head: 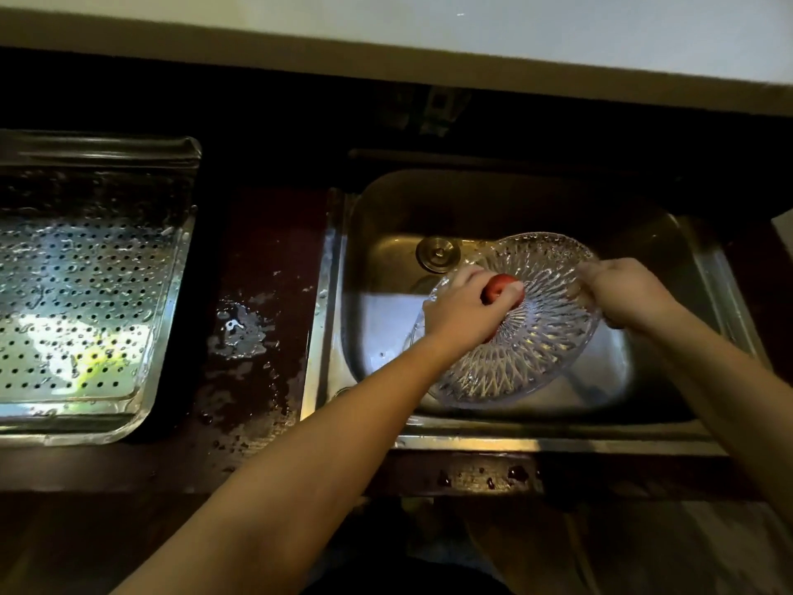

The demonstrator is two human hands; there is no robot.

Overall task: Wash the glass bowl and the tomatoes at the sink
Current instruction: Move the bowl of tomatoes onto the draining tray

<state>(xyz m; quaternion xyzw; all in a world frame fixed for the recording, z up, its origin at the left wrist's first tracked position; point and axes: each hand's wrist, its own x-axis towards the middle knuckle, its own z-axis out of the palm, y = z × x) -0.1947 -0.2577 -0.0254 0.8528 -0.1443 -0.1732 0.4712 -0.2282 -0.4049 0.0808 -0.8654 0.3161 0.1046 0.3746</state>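
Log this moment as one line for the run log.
left hand: holds tomato over glass bowl | right hand: grips bowl rim | bowl: tilted in sink | drain tray: on counter, left

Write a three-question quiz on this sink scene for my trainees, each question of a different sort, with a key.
1. True or false: the left hand holds a tomato.
2. The right hand grips the glass bowl at: A) its rim B) its centre C) not at all
3. Fill in: the perforated tray sits to the ____ of the sink.

Key: 1 true; 2 A; 3 left.
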